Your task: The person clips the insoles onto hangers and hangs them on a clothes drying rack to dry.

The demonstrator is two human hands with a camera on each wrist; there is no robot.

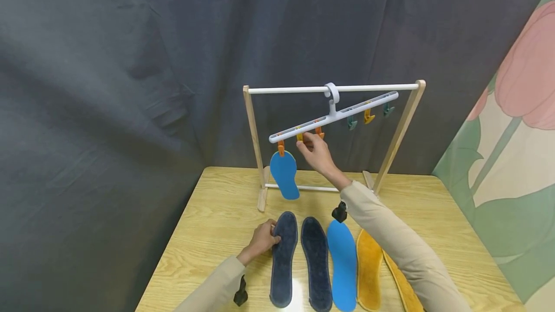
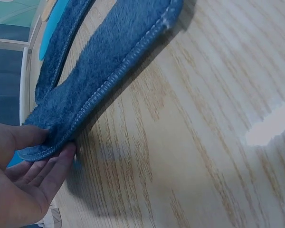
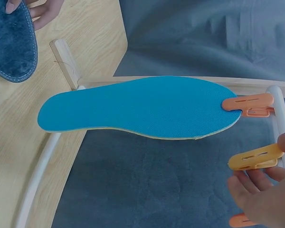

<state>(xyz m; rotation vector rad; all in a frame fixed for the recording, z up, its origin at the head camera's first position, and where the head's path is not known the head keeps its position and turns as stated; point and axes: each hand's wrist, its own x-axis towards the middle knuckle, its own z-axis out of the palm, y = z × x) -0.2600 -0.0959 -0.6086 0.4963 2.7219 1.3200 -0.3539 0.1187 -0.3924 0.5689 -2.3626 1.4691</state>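
My left hand (image 1: 262,238) pinches the upper end of a dark blue fuzzy insole (image 1: 284,260), thumb on top and fingers beneath its edge in the left wrist view. That end is lifted a little off the wood. Up at the hanger, my right hand (image 1: 318,153) holds a yellow clip (image 3: 255,157) between thumb and fingers. Beside it, an orange clip (image 3: 249,103) grips a bright blue insole (image 3: 142,108), which hangs from the low left end of the tilted white hanger (image 1: 303,127). A second dark blue insole (image 1: 316,264) lies just right of the held one.
The hanger hooks over the white bar (image 1: 286,90) of a wooden-legged rack. Further clips, green (image 1: 352,123) and yellow (image 1: 368,117), dangle at its raised right end. On the table (image 1: 217,235) lie another blue insole (image 1: 342,266) and two mustard ones (image 1: 368,271), partly under my right sleeve.
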